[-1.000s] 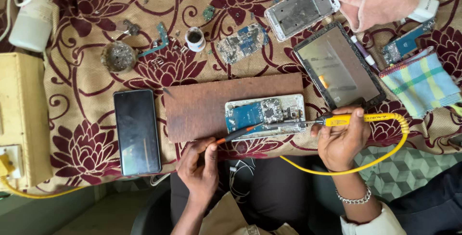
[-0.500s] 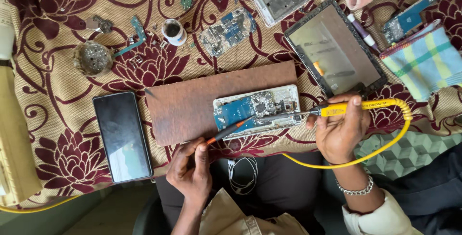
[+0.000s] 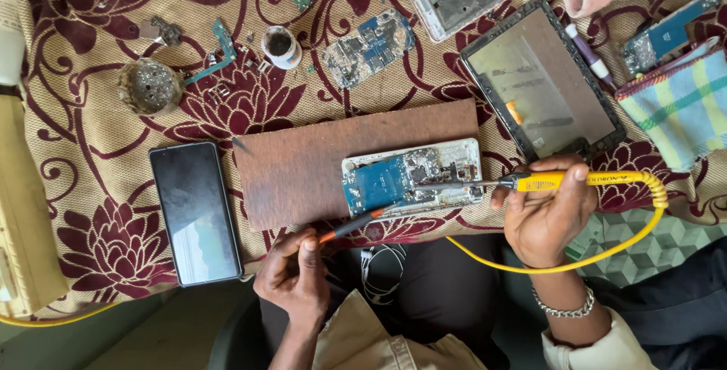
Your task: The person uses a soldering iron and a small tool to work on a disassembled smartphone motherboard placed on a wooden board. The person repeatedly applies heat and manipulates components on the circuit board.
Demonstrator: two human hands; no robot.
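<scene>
Floral maroon-and-tan cloth covers the counter, with a brown board just ahead of both hands. On it lies the opened phone, circuit board bared. The right hand grips a yellow soldering iron, tip on the phone's middle; the left hand pinches an orange-tipped tool at its near edge. Lingering heat could lift a pad; the yellow cable looping past the right wrist could snag and jerk the tip.
</scene>
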